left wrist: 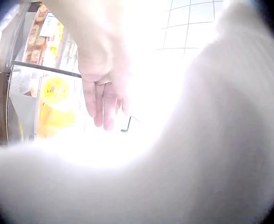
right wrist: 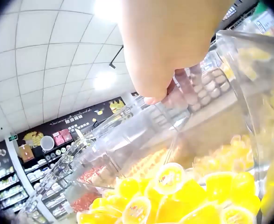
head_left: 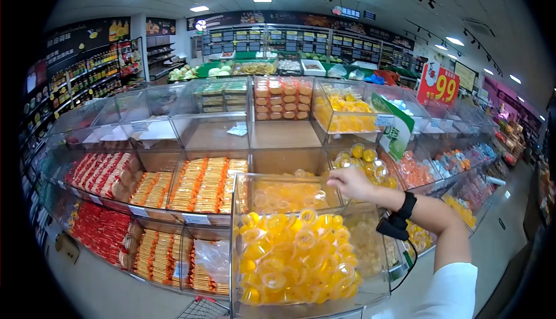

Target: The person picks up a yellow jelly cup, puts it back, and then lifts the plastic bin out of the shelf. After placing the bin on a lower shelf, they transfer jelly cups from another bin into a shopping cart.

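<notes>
Supermarket, white panelled ceiling (right wrist: 34,51), tiered clear bins. Yellow round-lidded plastic cups (head_left: 295,255) are heaped in a clear rectangular bin (head_left: 373,287), lower centre of head frame. Bare right hand (head_left: 350,183) is in the air right of centre, beyond that heap, fingers bent; can't tell if they hold anything. Paler orange cups (head_left: 289,194) near it, frame centre. Orange-striped wrapped packs (head_left: 205,183) left of centre. Red price sign (head_left: 438,84) upper right. Bare left hand (left wrist: 99,79), left wrist view, upper centre: fingers straight, pointing down, close together.
</notes>
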